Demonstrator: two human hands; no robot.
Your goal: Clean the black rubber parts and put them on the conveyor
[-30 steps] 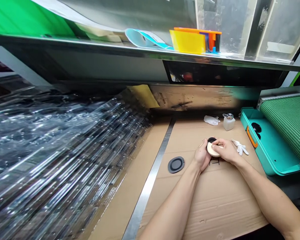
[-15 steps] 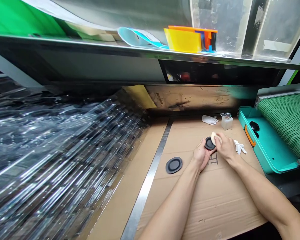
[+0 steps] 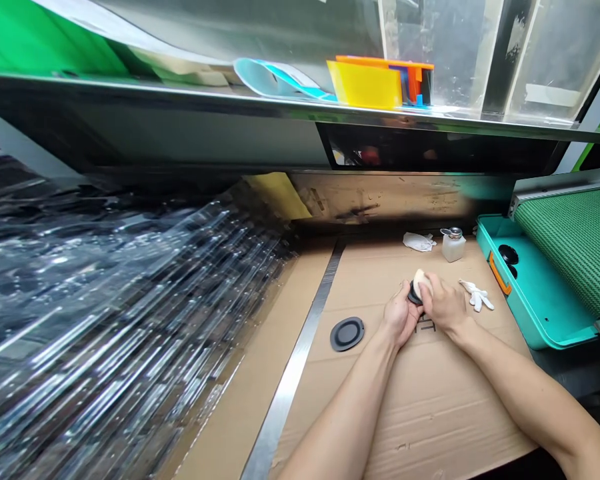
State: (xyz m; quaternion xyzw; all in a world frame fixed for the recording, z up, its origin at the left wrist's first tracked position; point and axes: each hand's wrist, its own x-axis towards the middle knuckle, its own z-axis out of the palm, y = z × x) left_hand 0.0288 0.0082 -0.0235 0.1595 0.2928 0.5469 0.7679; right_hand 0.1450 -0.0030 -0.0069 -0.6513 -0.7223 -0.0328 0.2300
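My left hand [image 3: 400, 316] grips a small black round part [image 3: 414, 295], which is mostly covered by what lies over it. In my right hand [image 3: 446, 304] is a cream-coloured pad [image 3: 422, 281], perhaps a sponge, pressed against the face of that part. Both hands meet above the cardboard sheet [image 3: 430, 393]. A flat dark oval part [image 3: 347, 333] with a ring-shaped recess lies on the cardboard, left of my left hand. A white glove [image 3: 477, 295] rests just right of my right hand.
A pump bottle [image 3: 453, 245] and a crumpled white cloth or glove [image 3: 419, 242] stand behind the hands. On the right, a teal tray [image 3: 545, 320] holding black parts sits beside a green conveyor belt [image 3: 575, 233]. Stacked clear plastic trays [image 3: 130, 333] fill the left. A metal shelf [image 3: 280, 107] crosses above.
My right hand has shifted slightly left and brought the pad further over the black round part, covering more of it. My left hand has turned a little with the part.
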